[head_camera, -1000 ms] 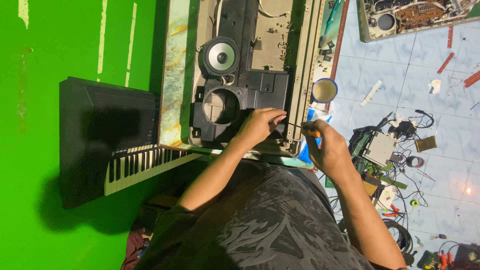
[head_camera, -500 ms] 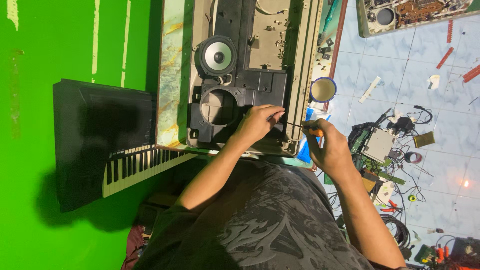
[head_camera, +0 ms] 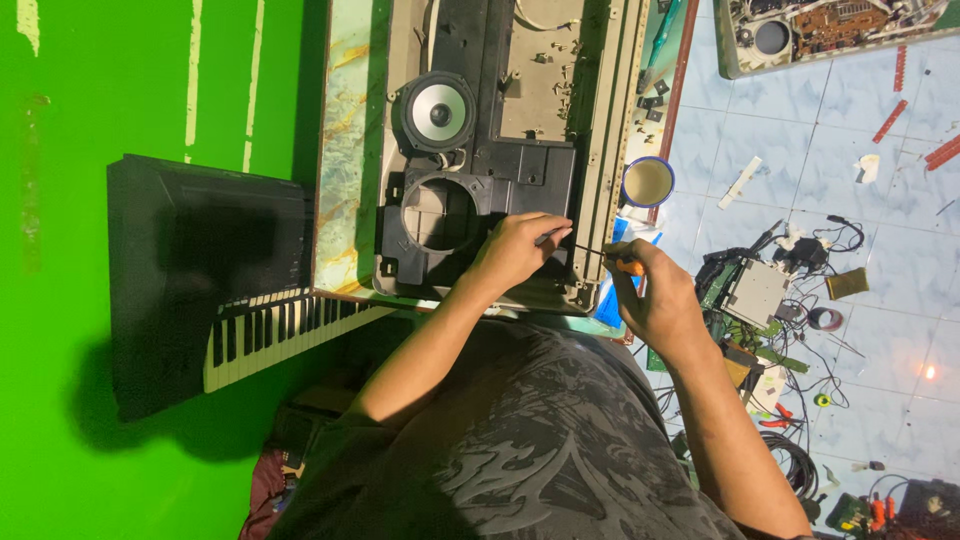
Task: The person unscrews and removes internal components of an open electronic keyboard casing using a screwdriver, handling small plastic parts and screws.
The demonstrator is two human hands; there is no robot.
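Screwdriver [head_camera: 612,259]: orange handle in right hand [head_camera: 655,300], thin shaft running toward left hand [head_camera: 520,250], long axis roughly horizontal in frame, tip at the black speaker housing [head_camera: 480,215]. Right fingers closed around the handle, wrist bent. Left hand rests on the housing, fingers curled, pinching near the tip; cannot tell on what. 1 speaker [head_camera: 437,112] beside it.

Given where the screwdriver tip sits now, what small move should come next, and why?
Probably seat the screwdriver tip straight before turning: the right hand holds its orange handle, and the left hand steadies the shaft over the black speaker housing. The screw itself is hidden.
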